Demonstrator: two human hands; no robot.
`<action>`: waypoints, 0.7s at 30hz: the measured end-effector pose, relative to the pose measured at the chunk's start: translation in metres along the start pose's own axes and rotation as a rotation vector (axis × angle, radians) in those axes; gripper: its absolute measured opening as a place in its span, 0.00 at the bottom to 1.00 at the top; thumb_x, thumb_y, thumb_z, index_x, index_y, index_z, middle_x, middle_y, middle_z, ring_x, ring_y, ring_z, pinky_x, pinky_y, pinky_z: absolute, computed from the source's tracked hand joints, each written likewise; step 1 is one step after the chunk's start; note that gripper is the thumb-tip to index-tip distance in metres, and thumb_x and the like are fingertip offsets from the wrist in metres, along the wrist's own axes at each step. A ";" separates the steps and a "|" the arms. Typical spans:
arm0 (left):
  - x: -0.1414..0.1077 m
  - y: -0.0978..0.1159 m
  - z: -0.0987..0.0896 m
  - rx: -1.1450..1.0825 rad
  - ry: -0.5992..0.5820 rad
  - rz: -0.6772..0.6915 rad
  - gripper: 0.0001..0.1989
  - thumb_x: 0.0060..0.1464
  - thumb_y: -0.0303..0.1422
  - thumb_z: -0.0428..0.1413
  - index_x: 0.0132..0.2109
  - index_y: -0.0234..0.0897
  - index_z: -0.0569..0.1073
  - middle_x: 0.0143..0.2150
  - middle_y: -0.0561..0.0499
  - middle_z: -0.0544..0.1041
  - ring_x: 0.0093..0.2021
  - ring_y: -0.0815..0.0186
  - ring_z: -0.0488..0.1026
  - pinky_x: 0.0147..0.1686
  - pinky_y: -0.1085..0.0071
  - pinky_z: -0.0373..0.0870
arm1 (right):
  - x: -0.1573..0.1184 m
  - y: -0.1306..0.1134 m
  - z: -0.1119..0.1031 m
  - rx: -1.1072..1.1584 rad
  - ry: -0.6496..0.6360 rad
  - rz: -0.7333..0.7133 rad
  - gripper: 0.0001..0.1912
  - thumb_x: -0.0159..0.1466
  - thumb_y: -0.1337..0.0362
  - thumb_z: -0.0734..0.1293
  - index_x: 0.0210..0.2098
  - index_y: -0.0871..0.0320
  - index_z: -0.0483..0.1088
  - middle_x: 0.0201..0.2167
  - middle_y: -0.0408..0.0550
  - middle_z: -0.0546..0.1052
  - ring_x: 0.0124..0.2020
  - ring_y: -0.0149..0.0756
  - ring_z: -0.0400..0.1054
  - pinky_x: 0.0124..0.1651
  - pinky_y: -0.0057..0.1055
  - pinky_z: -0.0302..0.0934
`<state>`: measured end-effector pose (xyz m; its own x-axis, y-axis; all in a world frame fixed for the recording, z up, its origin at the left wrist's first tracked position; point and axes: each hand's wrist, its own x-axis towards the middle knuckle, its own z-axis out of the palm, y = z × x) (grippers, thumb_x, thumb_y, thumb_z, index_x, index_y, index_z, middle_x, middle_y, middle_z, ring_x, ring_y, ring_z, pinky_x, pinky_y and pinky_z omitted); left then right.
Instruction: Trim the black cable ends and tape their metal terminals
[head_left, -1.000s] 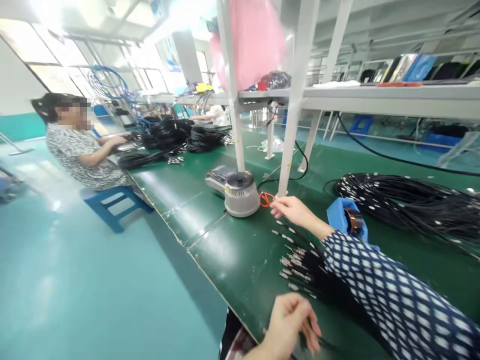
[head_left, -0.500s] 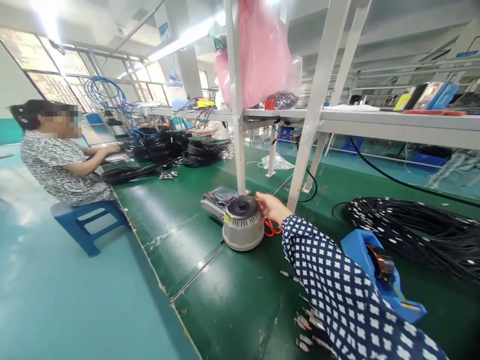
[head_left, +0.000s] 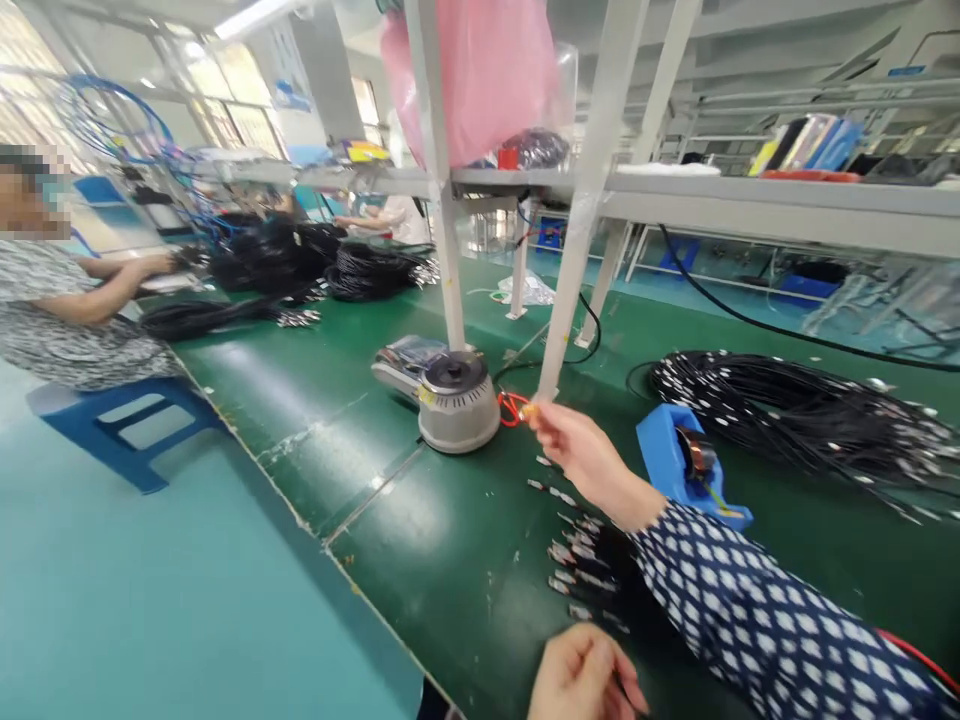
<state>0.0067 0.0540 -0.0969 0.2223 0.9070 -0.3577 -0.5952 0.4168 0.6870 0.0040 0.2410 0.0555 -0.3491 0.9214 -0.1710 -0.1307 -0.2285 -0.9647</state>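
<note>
My right hand point(head_left: 581, 455) is closed in a pinch on a small piece of amber tape point(head_left: 529, 411), held above the green bench top point(head_left: 420, 520). Just beyond those fingertips are red-handled scissors point(head_left: 511, 408), beside a round grey automatic tape dispenser point(head_left: 457, 410) with a black disc on top. At the bottom edge my left hand point(head_left: 581, 675) is closed, and a thin black cable point(head_left: 628, 690) seems to come out from between its fingers. Between my hands lies a bunch of black cables with metal-tipped ends point(head_left: 577, 550), partly covered by my right forearm.
A blue tape holder point(head_left: 671, 465) with an amber roll stands right of my hand, before a large coil of black cable point(head_left: 787, 400). White shelf posts point(head_left: 577, 200) rise from the bench. At left a co-worker point(head_left: 82, 310) sits on a blue stool point(head_left: 127, 430) near more cable bundles point(head_left: 277, 255).
My right hand has drawn back from the tape dispenser toward me, with the amber tape in its fingers. My left hand has come into view at the bottom. The camera has turned slightly right.
</note>
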 end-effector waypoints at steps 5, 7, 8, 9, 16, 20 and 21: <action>-0.032 0.033 0.025 0.042 0.011 0.106 0.20 0.48 0.45 0.68 0.32 0.32 0.73 0.27 0.50 0.76 0.22 0.73 0.69 0.24 0.77 0.63 | -0.139 0.029 -0.069 0.068 -0.009 0.105 0.25 0.60 0.40 0.69 0.40 0.54 0.82 0.37 0.49 0.75 0.34 0.32 0.60 0.36 0.29 0.55; -0.043 0.046 0.036 0.042 0.037 0.114 0.17 0.47 0.40 0.70 0.32 0.32 0.73 0.27 0.52 0.75 0.23 0.74 0.67 0.24 0.77 0.62 | -0.181 0.040 -0.087 0.043 0.027 0.079 0.23 0.65 0.42 0.66 0.40 0.52 0.82 0.37 0.49 0.73 0.36 0.34 0.60 0.38 0.31 0.55; -0.048 0.050 0.041 0.034 0.049 0.114 0.16 0.47 0.39 0.70 0.32 0.33 0.74 0.28 0.53 0.74 0.23 0.75 0.67 0.25 0.77 0.62 | -0.198 0.045 -0.093 0.029 0.033 0.059 0.23 0.67 0.43 0.64 0.41 0.51 0.82 0.37 0.48 0.72 0.36 0.34 0.59 0.38 0.32 0.54; -0.052 0.053 0.046 0.028 0.055 0.118 0.15 0.46 0.38 0.70 0.33 0.33 0.75 0.29 0.54 0.74 0.24 0.75 0.66 0.25 0.78 0.61 | -0.212 0.050 -0.099 0.016 0.031 0.034 0.22 0.68 0.44 0.62 0.41 0.50 0.82 0.36 0.48 0.71 0.35 0.34 0.58 0.38 0.33 0.53; -0.068 0.050 0.062 0.145 0.083 0.077 0.13 0.47 0.37 0.70 0.38 0.35 0.79 0.32 0.53 0.74 0.28 0.75 0.65 0.28 0.79 0.63 | -0.257 0.079 -0.113 -0.062 -0.040 -0.187 0.20 0.73 0.51 0.56 0.49 0.42 0.79 0.44 0.48 0.69 0.42 0.36 0.60 0.43 0.35 0.55; -0.072 0.049 0.065 0.150 0.112 0.087 0.12 0.46 0.36 0.70 0.34 0.34 0.78 0.30 0.53 0.73 0.26 0.75 0.64 0.27 0.78 0.62 | -0.261 0.087 -0.113 -0.122 -0.051 -0.267 0.19 0.74 0.54 0.55 0.52 0.40 0.77 0.46 0.48 0.70 0.47 0.38 0.62 0.50 0.37 0.58; -0.073 0.049 0.066 0.148 0.117 0.097 0.12 0.46 0.36 0.70 0.33 0.34 0.78 0.28 0.54 0.72 0.26 0.75 0.63 0.26 0.78 0.61 | -0.261 0.088 -0.112 -0.147 -0.046 -0.288 0.19 0.74 0.54 0.55 0.52 0.40 0.77 0.45 0.48 0.70 0.47 0.38 0.63 0.51 0.37 0.59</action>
<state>0.0123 0.0122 0.0044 0.0730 0.9336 -0.3509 -0.4876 0.3403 0.8040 0.1880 0.0154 -0.0070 -0.3595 0.9255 0.1189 -0.0959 0.0900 -0.9913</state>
